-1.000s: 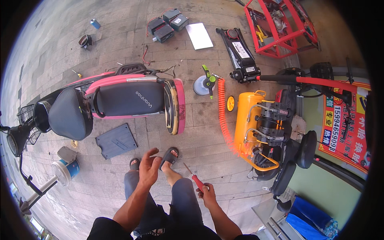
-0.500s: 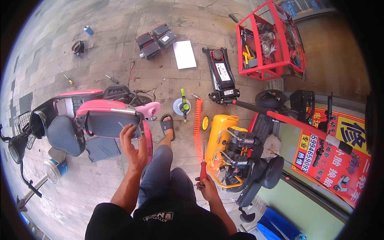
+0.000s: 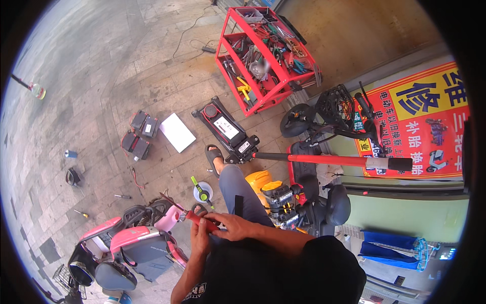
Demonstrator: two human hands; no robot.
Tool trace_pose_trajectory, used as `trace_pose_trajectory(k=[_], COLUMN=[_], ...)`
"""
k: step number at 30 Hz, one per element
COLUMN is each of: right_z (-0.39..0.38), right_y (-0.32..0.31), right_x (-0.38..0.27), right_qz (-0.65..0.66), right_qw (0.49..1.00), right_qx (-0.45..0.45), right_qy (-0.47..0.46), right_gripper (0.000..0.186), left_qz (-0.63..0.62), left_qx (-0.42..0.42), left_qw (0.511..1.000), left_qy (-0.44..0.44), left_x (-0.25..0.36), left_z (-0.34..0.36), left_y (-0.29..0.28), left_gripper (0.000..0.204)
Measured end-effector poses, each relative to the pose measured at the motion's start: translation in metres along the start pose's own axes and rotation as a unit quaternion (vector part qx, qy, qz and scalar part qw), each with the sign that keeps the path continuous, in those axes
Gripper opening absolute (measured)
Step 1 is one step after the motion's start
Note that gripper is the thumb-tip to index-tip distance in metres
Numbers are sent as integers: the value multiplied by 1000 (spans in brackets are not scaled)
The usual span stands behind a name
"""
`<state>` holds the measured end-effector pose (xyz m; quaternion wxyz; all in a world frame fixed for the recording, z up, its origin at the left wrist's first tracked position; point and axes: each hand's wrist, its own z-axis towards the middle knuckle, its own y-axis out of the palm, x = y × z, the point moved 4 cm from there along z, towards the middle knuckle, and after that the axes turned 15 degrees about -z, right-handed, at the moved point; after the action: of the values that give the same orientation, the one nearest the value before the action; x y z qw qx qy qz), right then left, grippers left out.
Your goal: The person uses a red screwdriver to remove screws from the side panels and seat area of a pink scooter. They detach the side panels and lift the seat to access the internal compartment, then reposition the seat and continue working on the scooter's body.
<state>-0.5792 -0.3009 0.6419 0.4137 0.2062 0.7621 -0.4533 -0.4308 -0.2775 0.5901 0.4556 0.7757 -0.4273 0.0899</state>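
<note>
A screwdriver [image 3: 194, 218] with a red handle and a long thin shaft is held in front of my body, its shaft pointing up and to the left. My left hand [image 3: 200, 240] is closed around the handle from below. My right hand [image 3: 234, 227] reaches in from the right, its fingers closed at the rear end of the same handle. The two hands almost touch, and the fingers partly hide the grip. Beyond the shaft lies the pink electric scooter [image 3: 144, 245] with its dark seat.
A red tool cart [image 3: 263, 76] full of tools stands at the far right. Nearer are a black floor jack [image 3: 228, 129] with a long red handle [image 3: 319, 159], a yellow air compressor [image 3: 263, 182], black batteries [image 3: 136, 144], a white sheet [image 3: 177, 133] and a green-and-black tool [image 3: 202, 190] on a round white object.
My body has turned right and stepped toward the floor jack and cart. My right hand has brought the screwdriver across to my left hand, which was raised with fingers spread and now closes on the handle.
</note>
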Motion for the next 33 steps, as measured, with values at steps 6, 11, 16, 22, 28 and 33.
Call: trace_pose_trajectory(k=[6, 11, 16, 22, 28, 33], right_z=[150, 221, 247, 299, 372, 421], right_y=[-233, -480, -643, -741, -788, -794], right_x=[168, 350, 445, 485, 497, 481], right_qz=[70, 138, -72, -169, -300, -311], right_qw=[947, 802, 741, 743, 786, 807], right_qx=[289, 550, 606, 540, 448, 421], right_qy=[118, 187, 281, 359, 301, 273], right_gripper=[41, 27, 22, 22, 24, 23], left_qz=[78, 105, 172, 260, 305, 287], left_qx=[155, 299, 319, 298, 275, 315], left_qw=[977, 944, 932, 918, 911, 902], left_qy=[127, 90, 28, -28, -36, -70], left_x=[91, 137, 151, 154, 147, 143], left_z=[106, 180, 246, 296, 311, 297], left_y=[-21, -30, -21, 26, 74, 75], left_gripper=[34, 26, 21, 26, 23, 21])
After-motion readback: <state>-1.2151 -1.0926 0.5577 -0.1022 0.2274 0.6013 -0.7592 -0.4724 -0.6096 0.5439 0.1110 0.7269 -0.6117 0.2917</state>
